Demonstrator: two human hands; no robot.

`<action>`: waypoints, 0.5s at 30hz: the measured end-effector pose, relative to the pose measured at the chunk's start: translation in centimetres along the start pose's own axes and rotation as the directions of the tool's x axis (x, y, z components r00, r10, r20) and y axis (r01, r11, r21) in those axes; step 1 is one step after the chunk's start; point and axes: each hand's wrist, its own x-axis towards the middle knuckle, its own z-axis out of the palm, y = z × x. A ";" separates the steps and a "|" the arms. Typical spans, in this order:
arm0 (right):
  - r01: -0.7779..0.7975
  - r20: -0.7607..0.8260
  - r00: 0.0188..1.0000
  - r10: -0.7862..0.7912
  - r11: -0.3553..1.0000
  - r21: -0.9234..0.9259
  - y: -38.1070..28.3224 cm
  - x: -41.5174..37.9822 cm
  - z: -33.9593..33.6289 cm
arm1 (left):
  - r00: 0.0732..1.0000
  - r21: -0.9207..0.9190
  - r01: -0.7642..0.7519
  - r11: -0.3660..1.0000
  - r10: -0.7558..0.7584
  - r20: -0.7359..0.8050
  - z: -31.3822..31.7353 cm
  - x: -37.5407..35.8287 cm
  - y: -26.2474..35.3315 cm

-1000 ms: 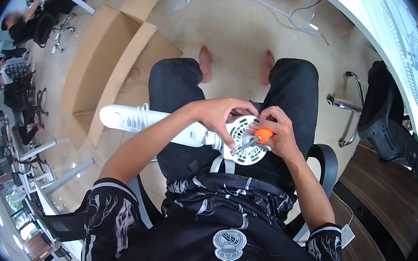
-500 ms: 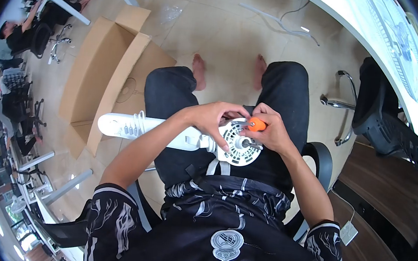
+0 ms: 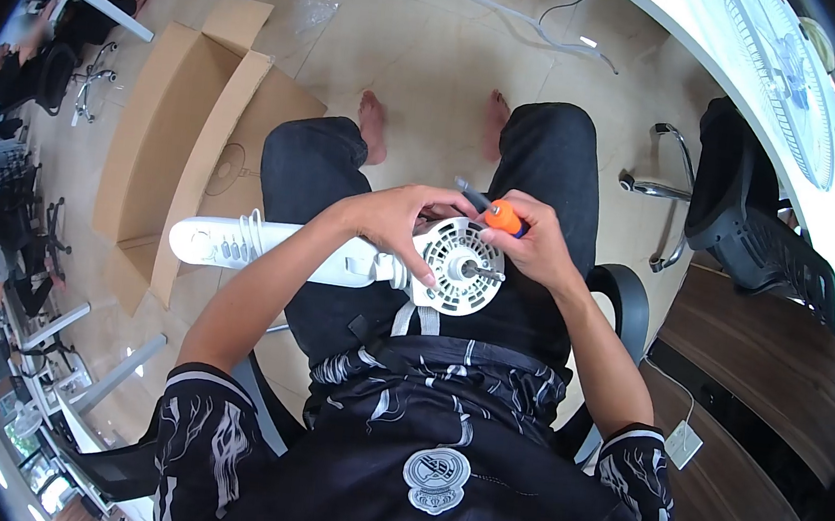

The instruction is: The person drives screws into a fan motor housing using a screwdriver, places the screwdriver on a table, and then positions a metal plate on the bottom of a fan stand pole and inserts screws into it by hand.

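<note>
A white fan body (image 3: pixel 337 259) lies across my lap, its control panel and coiled cord at the left end. At its right end is the round slotted motor housing (image 3: pixel 455 289), with a metal shaft sticking out of the middle. My left hand (image 3: pixel 403 221) grips the housing, thumb on its front and fingers behind the upper rim. Just above the rim, my right hand (image 3: pixel 540 244) is closed on an orange-handled screwdriver (image 3: pixel 506 218). The screwdriver's shank points up and left, near my left fingertips; what its tip touches is unclear.
An open cardboard box (image 3: pixel 163 136) stands on the floor at the left. A white table (image 3: pixel 700 37) holding a fan grille (image 3: pixel 781 85) is at the upper right, beside a black chair (image 3: pixel 744 212). People sit at desks at the far left.
The screwdriver has tilted, and its shank now shows above the housing rim, pointing up-left. The whole view has shifted slightly, so most things appear farther left.
</note>
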 end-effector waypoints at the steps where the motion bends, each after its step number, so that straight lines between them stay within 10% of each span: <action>1: -0.036 -0.036 0.999 0.036 0.999 0.005 -0.7 -0.2 -0.6 | 1.000 -0.003 -0.031 1.000 0.031 0.008 0.1 0.0 0.0; 15: 0.043 0.079 0.997 0.003 0.818 -0.573 -11.7 -6.6 -6.8 | 0.999 -0.081 -0.010 0.997 0.012 0.030 0.1 0.1 0.1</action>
